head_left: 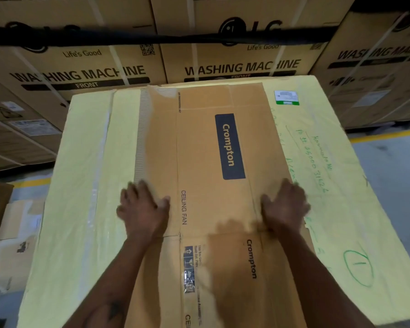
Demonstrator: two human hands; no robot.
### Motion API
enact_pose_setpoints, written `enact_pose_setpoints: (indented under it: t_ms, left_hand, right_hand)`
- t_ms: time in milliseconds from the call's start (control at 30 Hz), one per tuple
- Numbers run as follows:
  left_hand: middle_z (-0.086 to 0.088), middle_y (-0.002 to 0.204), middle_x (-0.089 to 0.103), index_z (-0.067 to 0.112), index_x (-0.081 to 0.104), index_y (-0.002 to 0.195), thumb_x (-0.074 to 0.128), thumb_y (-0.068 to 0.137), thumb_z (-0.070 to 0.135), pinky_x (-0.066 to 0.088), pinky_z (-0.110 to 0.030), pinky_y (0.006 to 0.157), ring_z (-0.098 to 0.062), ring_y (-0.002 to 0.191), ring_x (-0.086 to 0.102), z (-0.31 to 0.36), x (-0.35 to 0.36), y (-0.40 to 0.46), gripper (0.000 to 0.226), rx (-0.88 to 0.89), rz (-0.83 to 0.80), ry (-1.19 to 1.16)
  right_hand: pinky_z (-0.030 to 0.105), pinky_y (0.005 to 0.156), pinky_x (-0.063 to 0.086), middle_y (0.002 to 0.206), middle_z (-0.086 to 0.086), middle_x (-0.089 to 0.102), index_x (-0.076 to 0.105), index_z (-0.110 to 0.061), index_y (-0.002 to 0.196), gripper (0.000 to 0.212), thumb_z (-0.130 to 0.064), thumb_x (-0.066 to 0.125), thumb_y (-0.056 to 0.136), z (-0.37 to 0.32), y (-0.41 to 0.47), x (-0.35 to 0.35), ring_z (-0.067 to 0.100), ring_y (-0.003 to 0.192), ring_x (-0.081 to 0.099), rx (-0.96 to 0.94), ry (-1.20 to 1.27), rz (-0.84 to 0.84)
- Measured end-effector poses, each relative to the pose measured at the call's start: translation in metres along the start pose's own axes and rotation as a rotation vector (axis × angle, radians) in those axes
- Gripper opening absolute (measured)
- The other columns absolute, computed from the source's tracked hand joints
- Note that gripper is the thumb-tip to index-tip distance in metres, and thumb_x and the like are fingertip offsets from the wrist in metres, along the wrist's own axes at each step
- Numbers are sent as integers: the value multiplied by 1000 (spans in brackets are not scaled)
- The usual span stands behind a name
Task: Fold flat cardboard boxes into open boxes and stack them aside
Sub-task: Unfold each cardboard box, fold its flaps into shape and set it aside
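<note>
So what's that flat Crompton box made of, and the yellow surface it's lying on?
The flat Crompton box looks like brown corrugated cardboard, matte: fluted ridges show along its left edge, and creases run along its length. The yellow surface looks like a big package wrapped in pale yellow paper or sheet, slightly glossy; clear tape strips and green marker writing sit on it. What is under the wrap stays hidden.

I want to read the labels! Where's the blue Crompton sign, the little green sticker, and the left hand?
blue Crompton sign (pixel 229 146): head view, middle of the label.
green sticker (pixel 286 97): head view, its centre.
left hand (pixel 141 207): head view, back of the hand.
</note>
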State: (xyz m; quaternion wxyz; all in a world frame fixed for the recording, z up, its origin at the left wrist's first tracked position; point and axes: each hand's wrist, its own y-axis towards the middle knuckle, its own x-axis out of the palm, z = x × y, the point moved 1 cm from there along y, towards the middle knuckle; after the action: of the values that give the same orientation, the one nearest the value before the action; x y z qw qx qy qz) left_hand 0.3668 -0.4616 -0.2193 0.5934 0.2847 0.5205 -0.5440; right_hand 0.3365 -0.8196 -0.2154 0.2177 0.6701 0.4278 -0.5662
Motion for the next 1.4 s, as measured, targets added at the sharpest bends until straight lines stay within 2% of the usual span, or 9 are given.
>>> enact_pose_setpoints:
  t_ms: [100, 233, 300, 367, 500, 700, 933, 1167, 1400]
  left_hand:
    - [-23, 147, 44, 5, 42, 144, 73, 87, 50, 40, -62, 102, -46, 134, 38, -31, -4, -37, 79, -149, 30, -179]
    - [-28, 123, 54, 3, 51, 124, 77, 87, 35, 41, -49, 86, -50, 116, 50, -39, -6, -60, 55, -183, 6, -248]
    - [-28, 129, 55, 1, 49, 134, 80, 86, 37, 44, -51, 92, -49, 119, 53, -36, -15, -59, 67, -270, -69, -306]
    - [-20, 130, 60, 3, 49, 138, 81, 86, 45, 49, -47, 93, -43, 117, 59, -39, -26, -52, 74, -339, -163, -405]
    - [-11, 107, 71, 9, 61, 112, 71, 90, 57, 54, -44, 77, -35, 92, 65, -29, -47, -46, 53, -208, -208, -335]
    - [-4, 71, 54, 16, 42, 81, 60, 103, 32, 38, -38, 60, -34, 71, 55, 28, -68, -78, 32, -38, 19, -343]
    - [-15, 93, 68, 11, 52, 98, 55, 104, 32, 39, -36, 63, -38, 82, 63, 72, -79, -90, 22, -21, 48, -350]
    - [-5, 83, 61, 10, 52, 93, 52, 106, 30, 38, -36, 63, -32, 77, 58, 161, -70, -122, 23, 4, 110, -390]
    - [-11, 83, 65, 5, 55, 94, 52, 104, 30, 49, -41, 64, -36, 75, 60, 299, -27, -156, 27, 60, 153, -365]
  right_hand:
    - [58, 106, 42, 142, 21, 50, 49, -6, 140, 69, -52, 65, 90, 50, -34, -14, 43, 131, 43, 126, 74, -13]
    - [53, 99, 49, 131, 16, 55, 53, -12, 138, 72, -56, 71, 84, 69, -51, -17, 40, 121, 52, 168, 209, -89]
    - [48, 95, 53, 125, 11, 63, 57, -15, 134, 76, -61, 74, 77, 71, -48, -24, 36, 112, 62, 234, 326, -139]
    - [44, 91, 55, 118, 10, 71, 64, -13, 127, 63, -48, 82, 78, 69, -41, -38, 33, 104, 67, 262, 436, -218]
    - [39, 77, 52, 103, 8, 75, 71, -12, 107, 35, -36, 81, 83, 53, -43, -65, 32, 92, 67, 179, 420, -180]
    - [35, 68, 44, 103, 12, 71, 62, -11, 108, 32, -36, 73, 92, 18, -67, -90, 36, 90, 66, 134, 276, 12]
    - [36, 69, 49, 98, 12, 70, 60, -13, 105, 28, -34, 73, 91, 41, -49, -135, 35, 85, 63, 124, 278, 50]
    - [33, 65, 42, 94, 11, 69, 59, -16, 96, 24, -32, 76, 89, 102, -3, -187, 28, 73, 52, 117, 336, 110]
    - [36, 70, 47, 104, 16, 72, 65, -12, 114, 33, -33, 75, 91, 209, 62, -246, 39, 93, 68, 141, 334, 130]
